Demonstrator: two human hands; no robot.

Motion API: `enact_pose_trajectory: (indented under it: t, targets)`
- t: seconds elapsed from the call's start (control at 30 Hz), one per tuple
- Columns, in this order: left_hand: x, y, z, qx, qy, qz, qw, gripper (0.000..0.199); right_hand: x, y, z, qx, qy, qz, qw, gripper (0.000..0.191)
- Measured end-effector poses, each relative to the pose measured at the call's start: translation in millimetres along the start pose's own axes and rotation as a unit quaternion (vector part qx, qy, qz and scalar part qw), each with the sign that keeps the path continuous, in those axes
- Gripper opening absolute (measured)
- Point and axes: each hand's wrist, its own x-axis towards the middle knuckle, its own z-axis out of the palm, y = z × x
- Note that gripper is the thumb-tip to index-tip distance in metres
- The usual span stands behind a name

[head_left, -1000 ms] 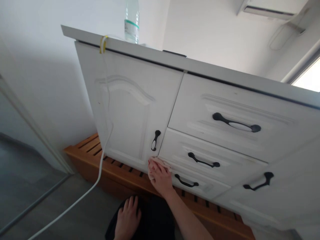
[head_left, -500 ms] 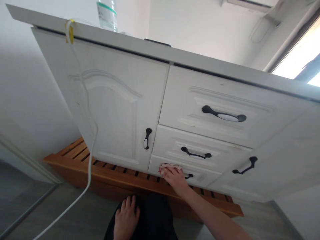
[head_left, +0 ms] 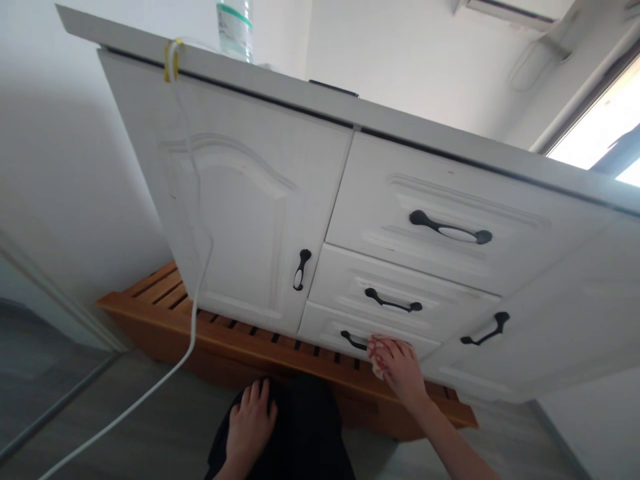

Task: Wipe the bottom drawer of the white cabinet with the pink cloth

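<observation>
My right hand (head_left: 401, 373) presses a crumpled red-and-white cloth (head_left: 379, 355) against the right part of the bottom drawer (head_left: 327, 325) of a white cabinet. The fingers are bent over the cloth, beside the drawer's black handle (head_left: 353, 341), whose right end is hidden. My left hand (head_left: 251, 421) lies on my dark-clothed knee with its fingers a little apart, holding nothing. Above the bottom drawer are a middle drawer (head_left: 345, 273) and a larger top drawer (head_left: 370, 193), both shut, with black and white handles.
A slatted wooden bench (head_left: 240, 347) runs along the cabinet's foot. A white cable (head_left: 194, 320) hangs from the countertop (head_left: 280, 83) at the left, past the cabinet door (head_left: 235, 220). On the countertop stand a clear bottle (head_left: 236, 32) and a flat dark object (head_left: 334, 88).
My right hand and the cloth have moved right along the bottom drawer, from the left of its handle to the right. The view has shifted slightly. My left hand stays on the knee.
</observation>
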Motion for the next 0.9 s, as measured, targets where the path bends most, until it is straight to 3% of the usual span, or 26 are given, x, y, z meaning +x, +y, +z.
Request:
enact_pose_trajectory:
  t: [0.13, 0.23, 0.33, 0.47, 0.57, 0.63, 0.73, 0.9]
  targets:
    - [2.2, 4.8, 5.1, -0.012, -0.005, -0.001, 1.000, 0.057, -55.0, 37.2, 6.0, -0.050, 0.005, 0.070, 0.996, 0.029]
    - [3.4, 7.9, 6.6, -0.015, -0.011, -0.001, 1.000, 0.057, -71.2, 25.3, 6.2, -0.044, 0.060, 0.081, 0.994, 0.036]
    - [3.5, 10.3, 4.3, -0.016, -0.012, 0.002, 1.000, 0.056, -41.6, -31.5, 3.4, 0.025, 0.133, 0.002, 0.991, 0.037]
    - [2.0, 11.3, 4.1, -0.008, -0.011, 0.003, 1.000, 0.056, 47.5, -124.4, 18.7, 0.102, 0.242, -0.103, 0.959, 0.021]
    - [0.4, 8.2, 6.1, -0.001, -0.009, -0.001, 1.000, 0.057, 108.4, -167.9, 47.5, 0.086, 0.216, -0.169, 0.958, 0.034]
    - [-0.5, 5.1, 5.7, 0.002, -0.011, -0.008, 1.000, 0.056, 129.5, -182.8, 70.7, 0.067, 0.180, -0.189, 0.963, 0.045]
    - [-1.3, 1.8, 1.6, 0.004, -0.011, -0.015, 1.000, 0.056, 129.0, -188.7, 103.8, 0.045, 0.119, -0.223, 0.967, 0.053]
    - [0.1, 3.1, -3.7, 0.011, -0.017, -0.008, 1.000, 0.055, 90.2, -153.0, 132.6, 0.042, 0.078, -0.246, 0.965, 0.055]
